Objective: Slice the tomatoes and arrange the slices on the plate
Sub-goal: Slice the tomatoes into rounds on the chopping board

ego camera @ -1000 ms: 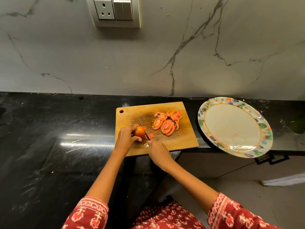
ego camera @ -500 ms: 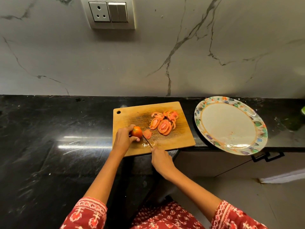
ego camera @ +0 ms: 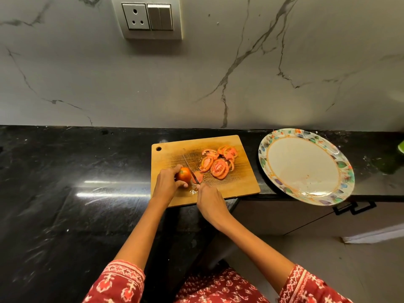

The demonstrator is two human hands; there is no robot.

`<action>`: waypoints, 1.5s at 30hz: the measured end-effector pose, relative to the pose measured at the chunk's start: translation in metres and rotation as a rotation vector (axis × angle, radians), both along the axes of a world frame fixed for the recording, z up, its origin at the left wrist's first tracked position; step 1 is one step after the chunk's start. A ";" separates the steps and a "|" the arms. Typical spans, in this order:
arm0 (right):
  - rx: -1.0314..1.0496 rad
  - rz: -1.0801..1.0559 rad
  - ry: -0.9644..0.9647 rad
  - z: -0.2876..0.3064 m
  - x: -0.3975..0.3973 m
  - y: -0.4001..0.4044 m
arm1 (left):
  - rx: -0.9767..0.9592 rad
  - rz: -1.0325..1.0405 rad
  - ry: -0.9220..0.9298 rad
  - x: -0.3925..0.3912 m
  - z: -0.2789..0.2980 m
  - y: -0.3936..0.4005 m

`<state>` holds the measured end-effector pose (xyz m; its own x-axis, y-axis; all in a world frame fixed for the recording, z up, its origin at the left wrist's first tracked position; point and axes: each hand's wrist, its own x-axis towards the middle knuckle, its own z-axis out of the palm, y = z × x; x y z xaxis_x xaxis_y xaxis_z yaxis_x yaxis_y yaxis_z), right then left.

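The left hand (ego camera: 166, 184) gripped the tomato (ego camera: 184, 174) on the board (ego camera: 238, 184), while the right hand (ego camera: 210, 201) clasped the knife (ego camera: 191, 169), its blade against the cut face. Slices (ego camera: 217, 164) lay heaped on the board; the plate (ego camera: 306, 136) sat beside it.

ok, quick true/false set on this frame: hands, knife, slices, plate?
1. The left hand holds the tomato on the board. True.
2. The right hand holds the knife. True.
3. Slices lie on the plate. False: they lie on the board; the plate holds none.
4. The plate sits left of the board. False: it sits to the right.
5. The knife blade is beside the tomato, on its right. True.
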<state>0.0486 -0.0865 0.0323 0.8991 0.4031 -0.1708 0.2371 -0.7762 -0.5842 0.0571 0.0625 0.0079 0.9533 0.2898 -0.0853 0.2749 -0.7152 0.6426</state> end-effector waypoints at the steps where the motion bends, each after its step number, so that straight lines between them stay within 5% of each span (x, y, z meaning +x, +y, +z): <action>1: -0.004 -0.003 -0.004 0.001 -0.001 0.000 | 0.003 -0.003 0.005 0.000 0.000 0.000; 45: -0.098 0.035 0.127 -0.022 0.017 0.016 | -0.035 -0.034 -0.045 0.001 -0.002 0.005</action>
<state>0.0654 -0.0703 0.0105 0.8534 0.4098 -0.3221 0.1944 -0.8237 -0.5326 0.0581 0.0676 0.0064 0.9656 0.2549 -0.0515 0.2211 -0.7006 0.6785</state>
